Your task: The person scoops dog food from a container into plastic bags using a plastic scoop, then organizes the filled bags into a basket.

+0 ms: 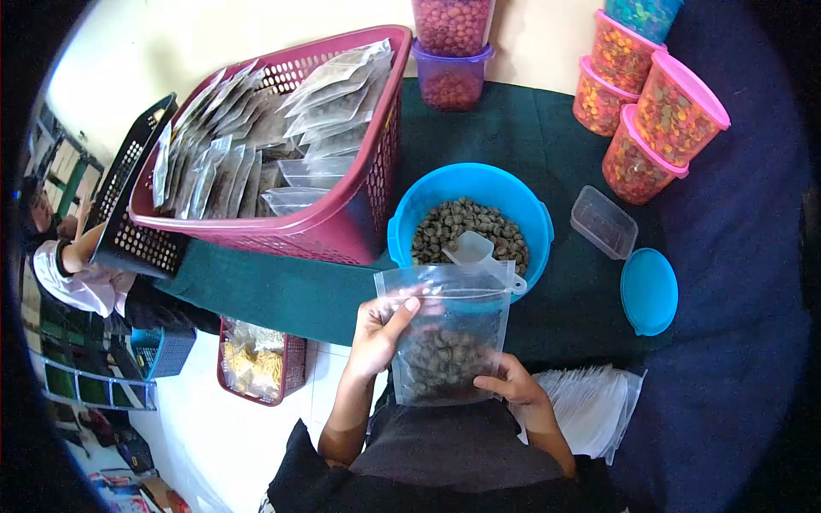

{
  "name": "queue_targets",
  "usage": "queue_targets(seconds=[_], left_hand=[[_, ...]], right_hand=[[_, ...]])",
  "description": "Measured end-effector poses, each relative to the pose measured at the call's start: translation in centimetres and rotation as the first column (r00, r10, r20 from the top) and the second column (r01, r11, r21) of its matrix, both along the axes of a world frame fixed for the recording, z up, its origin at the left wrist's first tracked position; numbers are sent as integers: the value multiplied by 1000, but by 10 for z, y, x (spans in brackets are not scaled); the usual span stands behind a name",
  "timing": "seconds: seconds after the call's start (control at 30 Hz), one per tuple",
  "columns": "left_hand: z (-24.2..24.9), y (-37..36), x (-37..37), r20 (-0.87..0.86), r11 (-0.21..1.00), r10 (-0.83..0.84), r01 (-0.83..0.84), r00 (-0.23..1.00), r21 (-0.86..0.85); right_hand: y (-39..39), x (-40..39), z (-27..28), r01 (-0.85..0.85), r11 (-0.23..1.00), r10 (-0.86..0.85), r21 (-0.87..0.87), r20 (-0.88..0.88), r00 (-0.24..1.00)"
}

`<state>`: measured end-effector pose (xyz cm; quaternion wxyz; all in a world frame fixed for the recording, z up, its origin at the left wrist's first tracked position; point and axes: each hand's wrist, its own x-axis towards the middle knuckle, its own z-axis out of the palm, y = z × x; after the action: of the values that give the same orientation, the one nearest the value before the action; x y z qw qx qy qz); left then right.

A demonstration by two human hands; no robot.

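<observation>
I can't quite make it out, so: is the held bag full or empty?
Partly filled: the bag has dark lumps showing through its lower part, while the top looks free of them.

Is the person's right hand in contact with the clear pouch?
Touching. The head view shows the right hand at the lower right edge of the clear pouch, its thumb lying across the front.

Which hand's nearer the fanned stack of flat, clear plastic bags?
Right. The right hand, on the lower right edge of the clear plastic pouch of brownish lumps, is just left of the stack; the left hand, on the pouch's left edge, is farther left.
</observation>
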<state>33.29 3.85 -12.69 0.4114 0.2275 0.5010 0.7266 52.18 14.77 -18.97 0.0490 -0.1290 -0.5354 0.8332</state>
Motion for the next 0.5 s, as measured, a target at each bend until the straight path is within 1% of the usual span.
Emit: queue_targets(seconds=[0.03,0.07,0.13,0.17,0.2,0.27,0.3,0.33,0.4,0.43,0.5], left_hand=[[-1,-4,2,11,1000,-16,16,1000,-1],[-3,-8,4,20,1000,-27,27,999,-1],[-2,-18,10,16,1000,-10,10,1000,-24],[-3,-23,12,-18,1000,-24,24,1000,-8],[-4,-28,14,-53,999,-41,41,998,6],[-7,-38,18,-120,999,-54,54,991,-4],[-2,-39,22,-113,999,-40,37,993,-21],[2,-40,25,-148,999,-7,0,989,-52],[6,-45,24,-266,998,28,-44,964,-53],[6,-48,22,-267,998,33,-48,963,-49],[5,-55,14,-436,998,3,-29,900,-53]], right_hand=[[1,-1,6,2,1000,-3,10,42,999],[3,-3,11,-14,1000,14,10,41,999],[7,-9,21,50,994,-48,98,-21,999],[7,-13,30,72,993,-64,98,-81,995],[7,-17,34,61,994,-53,93,-83,995],[4,-26,40,157,975,-116,154,-249,961],[-2,-31,45,247,960,-211,130,-243,947],[-5,-34,42,248,961,-213,124,-244,946],[-8,-40,39,253,928,-177,273,-273,945],[-13,-48,50,267,931,-193,247,-288,938],[-18,-56,55,226,938,-155,263,-267,951]])
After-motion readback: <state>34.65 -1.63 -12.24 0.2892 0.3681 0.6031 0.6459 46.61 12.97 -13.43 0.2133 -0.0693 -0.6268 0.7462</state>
